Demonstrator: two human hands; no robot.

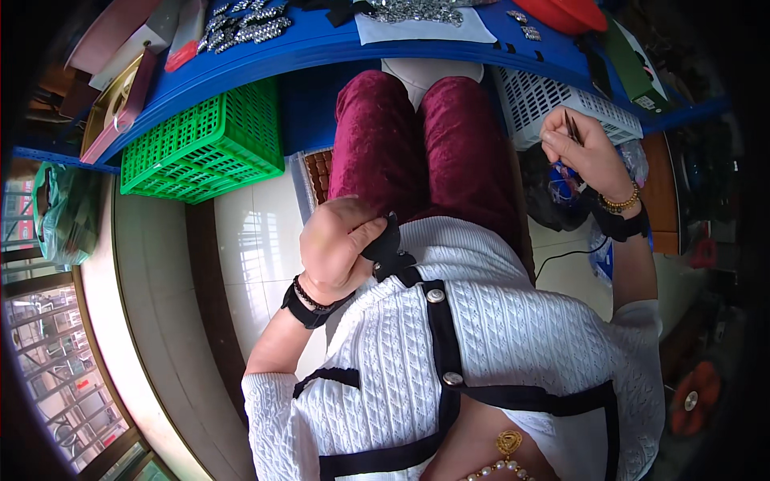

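My left hand point(335, 244) is closed on a small black piece point(391, 240) held against the hem of my white knitted top, just above my dark red trousers point(425, 152). My right hand point(581, 144) is raised out to the right, fingers pinched on thin dark tweezers point(572, 127) that stick up from the fist. Both wrists wear black bands and bead bracelets. What the black piece is exactly cannot be made out.
A blue workbench point(321, 44) runs along the top, carrying sparkly silver trims point(245, 24), a white sheet point(425, 28) and a red item point(571, 12). Under it stand a green crate point(204, 144) on the left and a white basket point(553, 100) on the right. Pale floor tiles lie at left.
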